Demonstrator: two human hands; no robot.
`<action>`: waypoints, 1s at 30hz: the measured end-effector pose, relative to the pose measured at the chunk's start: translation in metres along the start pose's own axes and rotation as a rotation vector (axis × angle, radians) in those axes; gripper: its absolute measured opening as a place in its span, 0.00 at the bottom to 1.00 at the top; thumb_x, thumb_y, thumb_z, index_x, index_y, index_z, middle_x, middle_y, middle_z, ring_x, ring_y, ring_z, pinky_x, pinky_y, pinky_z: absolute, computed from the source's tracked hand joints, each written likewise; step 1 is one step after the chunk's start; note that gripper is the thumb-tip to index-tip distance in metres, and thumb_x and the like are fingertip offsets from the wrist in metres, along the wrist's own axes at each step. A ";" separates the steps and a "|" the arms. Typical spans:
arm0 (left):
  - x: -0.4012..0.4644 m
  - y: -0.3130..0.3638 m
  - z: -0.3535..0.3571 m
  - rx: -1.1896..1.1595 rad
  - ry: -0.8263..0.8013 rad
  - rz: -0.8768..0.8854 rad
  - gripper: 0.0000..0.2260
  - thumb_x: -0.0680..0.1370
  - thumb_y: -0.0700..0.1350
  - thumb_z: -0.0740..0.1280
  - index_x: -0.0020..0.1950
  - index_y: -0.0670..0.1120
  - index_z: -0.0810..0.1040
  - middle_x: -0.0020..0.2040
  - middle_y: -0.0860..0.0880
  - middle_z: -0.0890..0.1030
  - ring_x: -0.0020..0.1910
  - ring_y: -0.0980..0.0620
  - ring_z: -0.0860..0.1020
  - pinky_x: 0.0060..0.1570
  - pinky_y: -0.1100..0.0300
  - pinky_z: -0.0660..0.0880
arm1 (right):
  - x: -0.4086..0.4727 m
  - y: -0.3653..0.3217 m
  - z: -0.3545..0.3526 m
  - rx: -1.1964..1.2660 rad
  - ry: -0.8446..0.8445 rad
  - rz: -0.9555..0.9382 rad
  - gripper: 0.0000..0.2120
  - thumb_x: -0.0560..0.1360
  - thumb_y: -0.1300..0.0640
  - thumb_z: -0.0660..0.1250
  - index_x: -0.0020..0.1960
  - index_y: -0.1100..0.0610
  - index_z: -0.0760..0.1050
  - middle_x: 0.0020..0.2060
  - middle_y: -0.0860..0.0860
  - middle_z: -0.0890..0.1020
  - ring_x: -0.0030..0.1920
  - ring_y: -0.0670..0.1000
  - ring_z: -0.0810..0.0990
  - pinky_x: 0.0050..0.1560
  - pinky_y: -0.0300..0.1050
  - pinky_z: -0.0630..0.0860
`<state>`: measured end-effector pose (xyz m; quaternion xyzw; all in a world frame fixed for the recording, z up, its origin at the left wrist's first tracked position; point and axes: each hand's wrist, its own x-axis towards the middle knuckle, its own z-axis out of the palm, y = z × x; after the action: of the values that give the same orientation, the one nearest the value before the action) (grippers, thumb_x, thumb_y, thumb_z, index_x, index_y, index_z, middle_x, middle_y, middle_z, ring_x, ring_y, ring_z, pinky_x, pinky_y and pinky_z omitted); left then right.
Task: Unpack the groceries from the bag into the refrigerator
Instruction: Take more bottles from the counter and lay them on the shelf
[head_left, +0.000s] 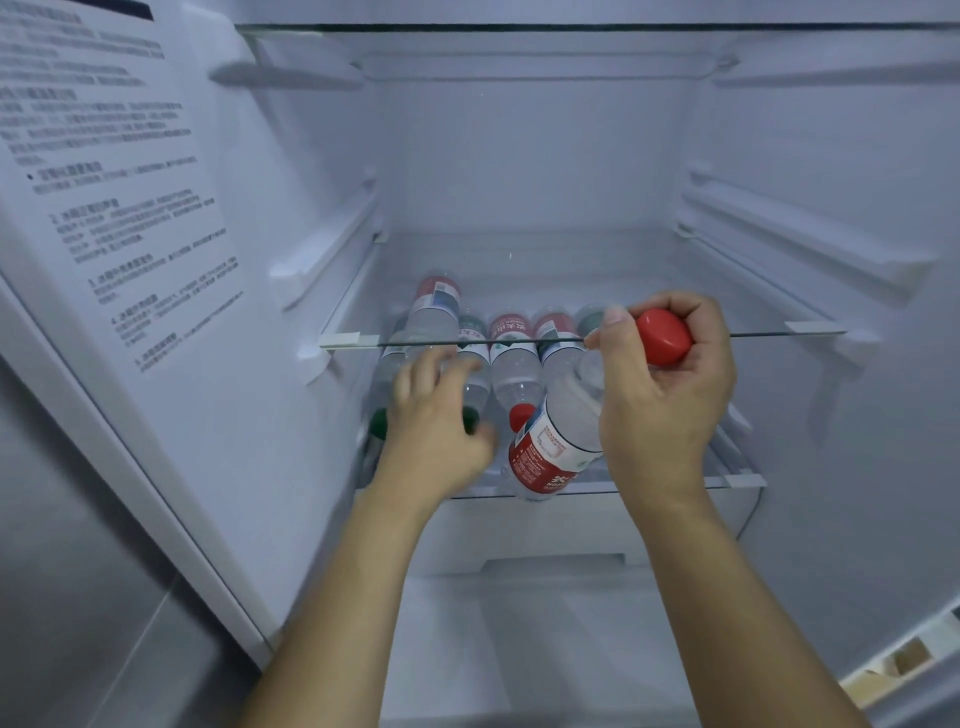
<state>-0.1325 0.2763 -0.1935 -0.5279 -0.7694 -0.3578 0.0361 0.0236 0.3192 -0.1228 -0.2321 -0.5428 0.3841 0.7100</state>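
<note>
Inside the open refrigerator (519, 156), several water bottles (511, 358) with red or green labels lie side by side on the lower glass shelf (675, 484). My right hand (660, 415) grips the neck of a red-capped, red-labelled water bottle (550, 452) at the shelf's front, with the bottle's base tilted down and left. My left hand (436, 436), motion-blurred, reaches onto the left bottles, with fingers and thumb curved round a green-capped bottle (470, 418). A second green cap (378, 422) shows to the left of that hand.
An upper glass shelf (779, 335) crosses just above the bottles, level with my right hand. The left inner wall carries a printed sheet (130, 208). A white drawer front (550, 564) sits below the lower shelf. Shelf rails (805, 234) line the right wall.
</note>
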 end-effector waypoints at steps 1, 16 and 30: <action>-0.007 0.006 -0.004 -0.002 -0.122 0.045 0.28 0.69 0.47 0.68 0.69 0.55 0.70 0.73 0.52 0.63 0.71 0.51 0.55 0.73 0.46 0.54 | 0.000 0.001 -0.001 0.008 0.008 -0.005 0.10 0.73 0.61 0.70 0.42 0.48 0.71 0.36 0.51 0.78 0.39 0.60 0.82 0.39 0.43 0.77; -0.025 0.045 -0.001 0.045 -0.227 0.272 0.22 0.66 0.52 0.72 0.59 0.58 0.72 0.49 0.59 0.76 0.54 0.52 0.74 0.46 0.55 0.75 | -0.025 -0.002 -0.041 0.178 0.200 -0.074 0.07 0.74 0.66 0.64 0.44 0.56 0.68 0.38 0.62 0.78 0.38 0.55 0.81 0.45 0.39 0.76; 0.031 0.027 0.008 0.040 0.009 0.319 0.27 0.63 0.45 0.69 0.63 0.55 0.76 0.59 0.55 0.80 0.58 0.50 0.77 0.56 0.50 0.75 | -0.079 0.035 -0.046 0.077 -0.022 0.194 0.13 0.79 0.47 0.60 0.63 0.46 0.68 0.57 0.41 0.76 0.56 0.37 0.77 0.54 0.32 0.73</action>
<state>-0.1208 0.3106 -0.1722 -0.6409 -0.6827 -0.3345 0.1061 0.0482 0.2813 -0.2101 -0.2516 -0.5104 0.4741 0.6719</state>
